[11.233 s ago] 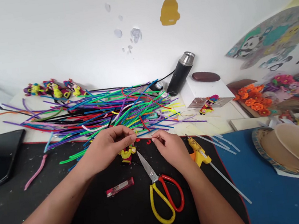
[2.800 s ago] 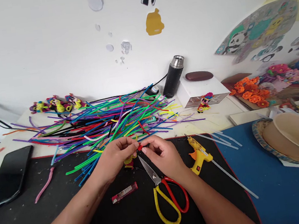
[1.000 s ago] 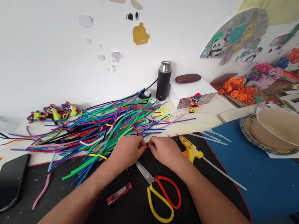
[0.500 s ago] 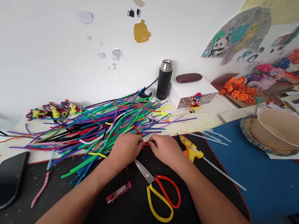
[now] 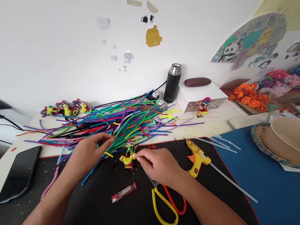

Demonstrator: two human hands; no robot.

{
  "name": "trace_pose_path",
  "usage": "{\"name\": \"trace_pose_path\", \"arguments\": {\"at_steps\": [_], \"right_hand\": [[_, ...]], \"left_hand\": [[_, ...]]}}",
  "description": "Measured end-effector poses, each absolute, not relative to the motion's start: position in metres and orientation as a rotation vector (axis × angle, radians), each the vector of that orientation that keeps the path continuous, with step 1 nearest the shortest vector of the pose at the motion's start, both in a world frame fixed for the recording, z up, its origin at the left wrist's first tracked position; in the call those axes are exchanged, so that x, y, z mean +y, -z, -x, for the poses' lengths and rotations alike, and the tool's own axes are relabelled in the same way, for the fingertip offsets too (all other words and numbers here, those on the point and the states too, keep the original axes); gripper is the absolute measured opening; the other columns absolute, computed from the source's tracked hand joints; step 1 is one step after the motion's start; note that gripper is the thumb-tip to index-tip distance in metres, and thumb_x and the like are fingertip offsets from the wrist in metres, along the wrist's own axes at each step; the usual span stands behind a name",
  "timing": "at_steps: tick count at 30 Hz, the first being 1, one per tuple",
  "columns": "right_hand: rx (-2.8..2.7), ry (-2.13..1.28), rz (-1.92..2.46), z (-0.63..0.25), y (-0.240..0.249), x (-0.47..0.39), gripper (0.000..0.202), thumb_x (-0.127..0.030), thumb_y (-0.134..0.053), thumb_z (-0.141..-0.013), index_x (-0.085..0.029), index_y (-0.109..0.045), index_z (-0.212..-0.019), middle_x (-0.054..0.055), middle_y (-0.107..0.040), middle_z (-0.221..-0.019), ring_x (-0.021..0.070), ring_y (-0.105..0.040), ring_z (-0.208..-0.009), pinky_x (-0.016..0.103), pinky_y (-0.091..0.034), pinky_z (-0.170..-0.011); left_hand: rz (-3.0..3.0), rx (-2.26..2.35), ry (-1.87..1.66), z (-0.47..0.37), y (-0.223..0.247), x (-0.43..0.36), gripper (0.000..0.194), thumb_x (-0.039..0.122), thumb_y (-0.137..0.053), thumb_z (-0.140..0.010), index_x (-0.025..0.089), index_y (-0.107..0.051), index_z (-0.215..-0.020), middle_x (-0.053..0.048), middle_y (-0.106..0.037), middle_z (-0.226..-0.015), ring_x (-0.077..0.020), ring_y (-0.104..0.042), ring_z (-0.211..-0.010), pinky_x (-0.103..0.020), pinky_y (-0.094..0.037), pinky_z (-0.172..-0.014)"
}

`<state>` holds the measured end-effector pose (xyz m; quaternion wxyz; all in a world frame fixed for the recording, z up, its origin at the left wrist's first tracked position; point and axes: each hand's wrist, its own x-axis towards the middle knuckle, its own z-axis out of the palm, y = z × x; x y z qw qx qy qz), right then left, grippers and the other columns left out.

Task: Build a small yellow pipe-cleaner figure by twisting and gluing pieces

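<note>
A small pipe-cleaner doll (image 5: 128, 162), yellow, red and green, is upright on the black mat. The thumb and fingertips of my right hand (image 5: 159, 164) pinch it at its right side. My left hand (image 5: 93, 151) hovers left of the doll over the edge of the pipe-cleaner pile (image 5: 129, 120), thumb and index finger apart, with nothing visible between them. Small red pieces (image 5: 152, 147) lie on the mat beyond my right hand. Scissors (image 5: 165, 208) with yellow and red handles lie partly beneath that hand, hiding most of the blades.
A yellow glue gun (image 5: 197, 158) with a glue stick lies at right, near loose glue sticks (image 5: 223, 142). A red lighter (image 5: 124, 192), phone (image 5: 20, 174), black flask (image 5: 173, 83), white box (image 5: 200, 96) and bowl (image 5: 297, 137) surround the work area. Similar dolls (image 5: 66, 108) lie behind.
My hands have parted from the small red pieces, which now lie on the mat. My right hand has taken hold of the doll; my left hand has moved left and opened. The view has shifted.
</note>
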<state>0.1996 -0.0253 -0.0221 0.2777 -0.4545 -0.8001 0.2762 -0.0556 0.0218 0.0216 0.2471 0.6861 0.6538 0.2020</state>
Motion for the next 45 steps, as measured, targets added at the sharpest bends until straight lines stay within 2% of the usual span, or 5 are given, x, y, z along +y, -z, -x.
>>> {"name": "trace_pose_path", "arguments": {"at_steps": [8, 16, 26, 36, 45], "right_hand": [[-2.103, -0.739, 1.225, -0.198, 0.024, -0.026, 0.023, -0.027, -0.056, -0.104, -0.024, -0.078, -0.11, 0.003, -0.083, -0.09, 0.0188, -0.076, -0.074, 0.026, -0.044, -0.068], [-2.159, -0.677, 1.195, -0.198, 0.026, -0.025, 0.021, -0.024, -0.057, -0.104, -0.023, -0.077, -0.111, 0.003, -0.083, -0.094, 0.0187, -0.076, -0.076, 0.026, -0.044, -0.067], [-2.202, -0.659, 1.18, -0.199, 0.026, -0.026, 0.021, -0.026, -0.056, -0.105, -0.024, -0.076, -0.112, 0.004, -0.084, -0.102, 0.0202, -0.078, -0.089, 0.025, -0.048, -0.075], [-1.962, -0.773, 1.173, -0.204, 0.02, -0.022, 0.021, -0.026, -0.057, -0.102, -0.023, -0.078, -0.103, 0.002, -0.081, -0.09, 0.0176, -0.073, -0.076, 0.026, -0.045, -0.07], [-1.377, -1.072, 1.153, -0.218, 0.022, -0.009, 0.028, -0.046, -0.064, -0.099, -0.019, -0.074, -0.097, -0.006, -0.049, -0.056, 0.0115, -0.043, -0.049, 0.025, -0.032, -0.049]], "left_hand": [[-2.263, 1.656, -0.322, 0.026, -0.004, 0.05, 0.033, 0.041, -0.052, -0.094, 0.024, -0.08, -0.098, -0.006, -0.082, -0.096, -0.0264, -0.074, -0.084, -0.031, -0.05, -0.071], [-2.454, 1.593, -0.166, -0.011, 0.01, 0.085, 0.031, 0.022, -0.055, -0.091, 0.024, -0.082, -0.106, -0.009, -0.082, -0.113, -0.0311, -0.074, -0.105, -0.036, -0.054, -0.092], [-2.438, 1.652, -0.081, -0.018, 0.022, 0.097, 0.024, 0.024, -0.059, -0.087, 0.022, -0.079, -0.1, -0.011, -0.081, -0.101, -0.0322, -0.075, -0.092, -0.035, -0.053, -0.079], [-2.248, 1.641, -0.365, -0.006, 0.017, 0.097, 0.02, 0.041, -0.062, -0.087, 0.023, -0.071, -0.084, -0.003, -0.077, -0.08, -0.0236, -0.069, -0.073, -0.03, -0.044, -0.061], [-2.053, 1.638, -1.049, 0.008, -0.044, 0.041, 0.023, 0.046, -0.062, -0.094, 0.024, -0.065, -0.091, 0.0, -0.072, -0.078, -0.0192, -0.066, -0.071, -0.028, -0.045, -0.066]]}}
